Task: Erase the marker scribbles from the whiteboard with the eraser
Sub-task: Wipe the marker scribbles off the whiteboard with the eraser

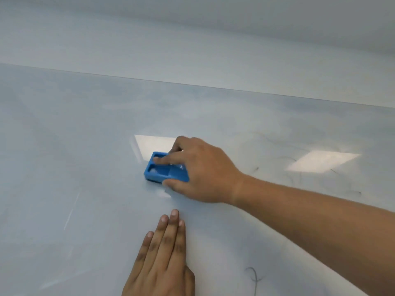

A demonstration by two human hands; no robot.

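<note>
A blue plastic eraser block (159, 171) with two recessed pockets on top lies flat against a glossy white board (85, 146). My right hand (201, 171) grips it, thumb along its near edge and fingers over its top and far side. My left hand (162, 257) rests flat on the board below, fingers straight and together, holding nothing.
Faint dark pen marks (299, 167) remain on the board to the right of the eraser, and a dark squiggle (254, 274) sits near the bottom. Bright light reflections (320, 161) show on the surface. The board's far edge (213, 85) runs across the top.
</note>
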